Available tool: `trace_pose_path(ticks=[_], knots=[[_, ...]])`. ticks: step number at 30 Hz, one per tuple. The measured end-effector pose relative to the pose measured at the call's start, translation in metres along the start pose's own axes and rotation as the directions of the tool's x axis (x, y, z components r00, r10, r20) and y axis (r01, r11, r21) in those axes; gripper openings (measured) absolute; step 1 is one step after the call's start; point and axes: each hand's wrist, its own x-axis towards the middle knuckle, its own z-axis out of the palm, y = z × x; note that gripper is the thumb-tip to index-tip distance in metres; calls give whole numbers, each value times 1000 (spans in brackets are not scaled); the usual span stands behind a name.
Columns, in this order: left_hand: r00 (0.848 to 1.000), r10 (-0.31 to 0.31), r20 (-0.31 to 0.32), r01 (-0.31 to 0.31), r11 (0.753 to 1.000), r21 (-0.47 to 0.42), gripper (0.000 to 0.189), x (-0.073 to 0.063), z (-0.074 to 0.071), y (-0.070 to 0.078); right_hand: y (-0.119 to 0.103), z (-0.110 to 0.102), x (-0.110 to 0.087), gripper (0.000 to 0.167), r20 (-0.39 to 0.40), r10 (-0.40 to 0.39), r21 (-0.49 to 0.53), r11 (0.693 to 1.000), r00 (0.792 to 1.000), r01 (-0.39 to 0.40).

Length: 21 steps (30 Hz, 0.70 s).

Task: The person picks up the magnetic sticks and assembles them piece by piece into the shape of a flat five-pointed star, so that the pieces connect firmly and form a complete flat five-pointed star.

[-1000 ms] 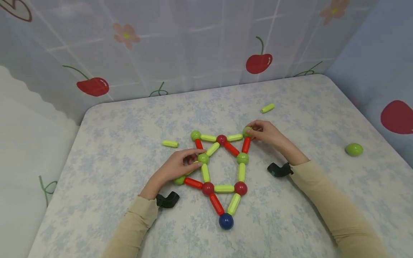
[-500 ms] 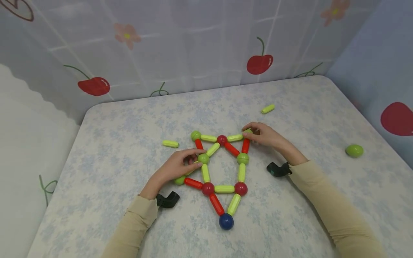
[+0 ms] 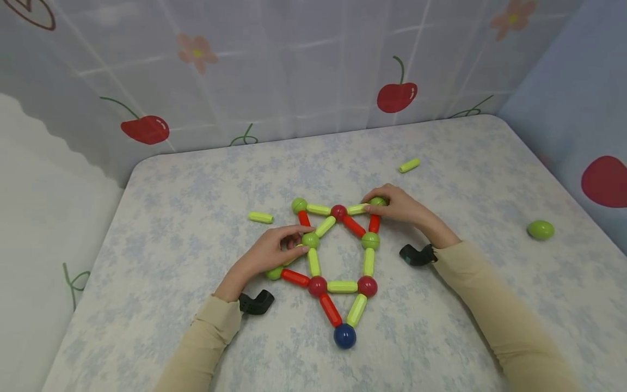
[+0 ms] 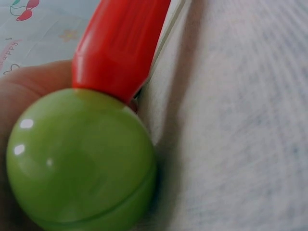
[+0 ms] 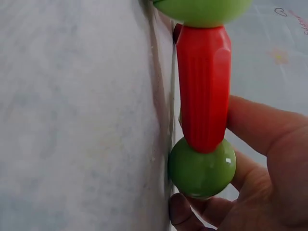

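Observation:
A flat frame of magnetic rods and balls lies on the table. My left hand [image 3: 271, 249] holds a green ball [image 3: 311, 240] at the frame's left side between thumb and fingers. Beneath that hand, another green ball [image 4: 82, 159] joins a red rod [image 4: 120, 45] in the left wrist view. At the upper right corner my right hand [image 3: 400, 208] pinches the end of a yellow-green rod [image 3: 355, 209], next to a corner green ball [image 3: 378, 202]. From that ball a red rod [image 5: 204, 86] runs to another green ball. A blue ball [image 3: 345, 336] forms the near tip.
One loose yellow-green rod [image 3: 261, 217] lies left of the frame, another loose rod [image 3: 409, 165] behind the right hand. A green oval piece [image 3: 541, 230] sits far right on the patterned table [image 3: 196, 185]. A cherry-print curtain [image 3: 294, 71] hangs behind.
My right hand's fingertips have shifted left from the corner green ball onto the rod beside it. My left hand keeps its hold, and the frame stays in place.

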Motion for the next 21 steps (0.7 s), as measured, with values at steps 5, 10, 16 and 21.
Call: trace_pose_path(ticks=[5, 10, 16, 21], knots=[[1000, 2, 2, -2, 1000, -1, 38, 0, 1, 0, -3, 3, 6, 22, 26, -4, -10, 1000, 1000, 4], [1000, -6, 4, 6, 1000, 2, 38, 1, 1, -1, -5, 5, 8, 20, 27, -2, 4, 1000, 1000, 2], [1000, -5, 7, 5, 1000, -3, 38, 1, 1, -2, -7, 2, 7, 25, 26, 27, 30, 999, 999, -28], [1000, -11, 9, 11, 1000, -3, 38, 0, -1, -1, 0, -12, 3, 31, -62, 91, 80, 993, 994, -86]])
